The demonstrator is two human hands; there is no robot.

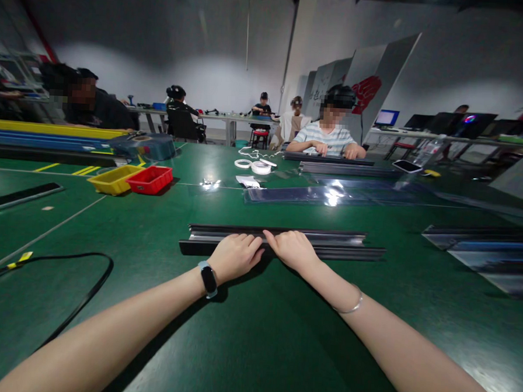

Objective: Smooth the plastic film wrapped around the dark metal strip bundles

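Two long dark metal strips point(338, 244) lie side by side across the green table point(254, 336) in front of me. My left hand point(236, 254), with a watch on its wrist, rests on the near strip, fingers curled down onto it. My right hand point(292, 249), a thin bracelet on its wrist, presses on the same strips right beside the left, fingers bent over the far edge. The two hands almost touch at the middle of the strips.
A yellow bin point(113, 179) and a red bin point(151, 179) sit far left. A black cable point(87, 292) loops at left. Clear plastic sleeves point(331, 195) and tape rolls point(256, 166) lie beyond. More strips point(486, 249) lie at right. A person in stripes point(330, 135) works opposite.
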